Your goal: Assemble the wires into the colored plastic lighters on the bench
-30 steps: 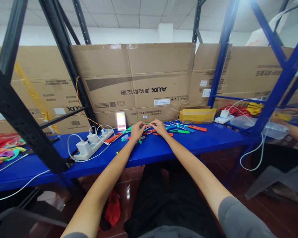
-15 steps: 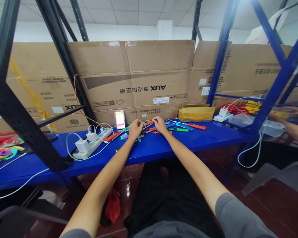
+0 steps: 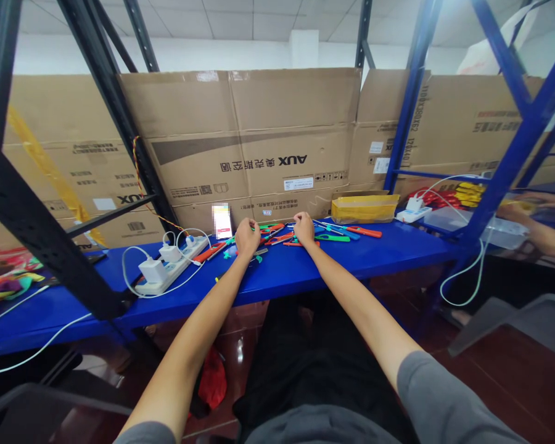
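My left hand (image 3: pixel 248 237) is closed above the back part of the blue table (image 3: pixel 277 272), its fingers pinched on something I cannot make out. To its right, my right hand (image 3: pixel 304 228) is closed too, and what its fingertips hold is too small to name. Between and around the hands lie several red, green and blue long-handled tools with thin metal rods. A green one (image 3: pixel 332 238) and an orange one (image 3: pixel 364 232) lie right of my right hand. Another orange one (image 3: pixel 208 253) is left of my left hand.
A lit phone (image 3: pixel 221 221) leans against the cardboard (image 3: pixel 259 111). A power strip (image 3: pixel 173 265) with white chargers and cables is at left. A yellow-taped box (image 3: pixel 363 208) stands back right. Black and blue posts frame the table. Another person's arm (image 3: pixel 550 237) is at far right.
My hands have moved slightly apart, the right one rising a little. At the far left edge, another person's hand has appeared over the coloured pieces. The view has shifted slightly.
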Demonstrator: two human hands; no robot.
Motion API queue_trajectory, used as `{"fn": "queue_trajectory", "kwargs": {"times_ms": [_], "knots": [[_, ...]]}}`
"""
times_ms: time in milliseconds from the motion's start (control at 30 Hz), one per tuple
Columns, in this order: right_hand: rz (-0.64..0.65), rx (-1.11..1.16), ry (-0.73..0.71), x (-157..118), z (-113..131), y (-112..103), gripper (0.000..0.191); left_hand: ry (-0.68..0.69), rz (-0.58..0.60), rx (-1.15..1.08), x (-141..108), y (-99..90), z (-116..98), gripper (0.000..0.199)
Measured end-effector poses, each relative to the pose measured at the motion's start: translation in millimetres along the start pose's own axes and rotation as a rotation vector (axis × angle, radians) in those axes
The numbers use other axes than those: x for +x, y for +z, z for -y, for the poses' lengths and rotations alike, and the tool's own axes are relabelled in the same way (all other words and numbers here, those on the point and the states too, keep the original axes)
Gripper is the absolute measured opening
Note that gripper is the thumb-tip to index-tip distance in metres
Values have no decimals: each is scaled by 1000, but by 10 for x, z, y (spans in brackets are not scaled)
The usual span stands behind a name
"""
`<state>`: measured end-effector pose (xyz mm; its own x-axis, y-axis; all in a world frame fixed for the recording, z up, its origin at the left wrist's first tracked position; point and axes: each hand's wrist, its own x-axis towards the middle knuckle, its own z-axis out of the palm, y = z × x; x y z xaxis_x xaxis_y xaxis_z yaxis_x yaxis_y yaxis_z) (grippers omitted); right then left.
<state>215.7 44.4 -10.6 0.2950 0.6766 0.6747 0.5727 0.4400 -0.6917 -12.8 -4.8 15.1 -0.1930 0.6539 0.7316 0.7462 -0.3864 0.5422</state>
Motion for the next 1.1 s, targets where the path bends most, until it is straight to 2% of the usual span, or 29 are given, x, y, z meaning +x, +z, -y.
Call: {"fn": "queue_trajectory", "kwargs": {"times_ms": [200,367,500,633,767,867,1100], "knots": [[41,84,-138,15,-5,7,14,36,37,-48,15,-9,28,7],[91,138,-86,1,9,12,10,45,30,-51,-6,-46,-15,8],[175,223,-81,-20,44,-1,15,64,14,-80,-23,-63,-60,8],[228,93,-259,-60,110,-17,11,112,48,-101,-28,-34,-65,7],[335,-14,-449,-128,165,40,14,136,61,-109,-27,-11,-49,8],[393,-72,-492,-162,163,99,18,193,92,-130,-29,-22,-55,10],[417,-210,-531,-129,112,109,10,300,216,-212,-69,-68,-166,15]]}}
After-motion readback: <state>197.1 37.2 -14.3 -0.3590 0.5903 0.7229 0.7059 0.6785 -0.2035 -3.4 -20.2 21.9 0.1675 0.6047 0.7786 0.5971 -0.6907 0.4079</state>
